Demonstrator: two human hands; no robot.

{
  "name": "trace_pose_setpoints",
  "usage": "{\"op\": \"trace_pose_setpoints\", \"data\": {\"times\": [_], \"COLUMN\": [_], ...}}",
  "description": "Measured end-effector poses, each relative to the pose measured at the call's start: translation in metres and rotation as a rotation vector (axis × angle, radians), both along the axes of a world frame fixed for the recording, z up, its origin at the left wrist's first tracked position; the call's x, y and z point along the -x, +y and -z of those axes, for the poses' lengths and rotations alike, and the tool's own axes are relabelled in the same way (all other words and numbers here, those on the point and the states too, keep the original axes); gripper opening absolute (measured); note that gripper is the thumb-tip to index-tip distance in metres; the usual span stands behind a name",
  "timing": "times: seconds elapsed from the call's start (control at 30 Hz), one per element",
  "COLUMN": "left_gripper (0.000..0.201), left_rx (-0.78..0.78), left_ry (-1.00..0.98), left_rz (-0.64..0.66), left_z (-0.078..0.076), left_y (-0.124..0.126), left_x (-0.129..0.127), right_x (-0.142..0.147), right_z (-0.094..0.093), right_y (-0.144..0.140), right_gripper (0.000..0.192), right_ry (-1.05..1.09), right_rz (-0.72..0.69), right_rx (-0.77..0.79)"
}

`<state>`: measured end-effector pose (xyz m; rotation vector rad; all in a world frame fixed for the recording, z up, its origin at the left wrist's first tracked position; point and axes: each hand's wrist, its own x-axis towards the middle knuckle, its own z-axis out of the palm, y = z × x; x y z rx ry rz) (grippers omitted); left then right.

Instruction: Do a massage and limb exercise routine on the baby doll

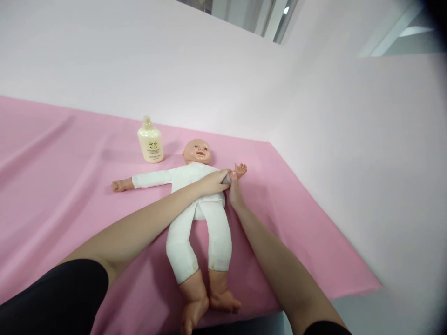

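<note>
The light is bright, even and soft, with no glare. Shadows are weak: a faint one lies beside the bottle (151,140) and under the doll (195,204) on the pink sheet (52,186). The white wall (174,60) looks almost washed out. Lines bend near the edges, and the right corners turn dark and blurred.

Baby doll (197,186): smooth, slightly glossy moulded plastic at head, hands and feet; body covered by a white, matt knitted-cloth romper suit (199,218), faintly soiled at the leg cuffs. Beneath the doll, a pink matt cloth sheet (70,186) with soft creases covers the surface. Beside the doll's head, a cream plastic lotion bottle (151,142) with a satin sheen and a printed label. Behind the doll, a plain, matt pale wall (209,70). Left hand (213,182) and right hand (235,195) bare on the suit's sleeve.
</note>
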<state>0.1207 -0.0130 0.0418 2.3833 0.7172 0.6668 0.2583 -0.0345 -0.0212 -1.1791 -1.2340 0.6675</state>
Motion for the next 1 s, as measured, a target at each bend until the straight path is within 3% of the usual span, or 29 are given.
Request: {"op": "trace_pose_setpoints", "data": {"times": [1.0], "left_gripper": [0.027], "left_rx": [0.003], "left_ry": [-0.039], "left_rz": [0.004], "left_z": [0.0059], "left_y": [0.0048], "left_x": [-0.0017], "right_x": [-0.0024], "right_z": [0.0048], "right_y": [0.0047], "right_gripper": [0.09], "right_ry": [-0.043], "right_rz": [0.016], "right_rx": [-0.027]}}
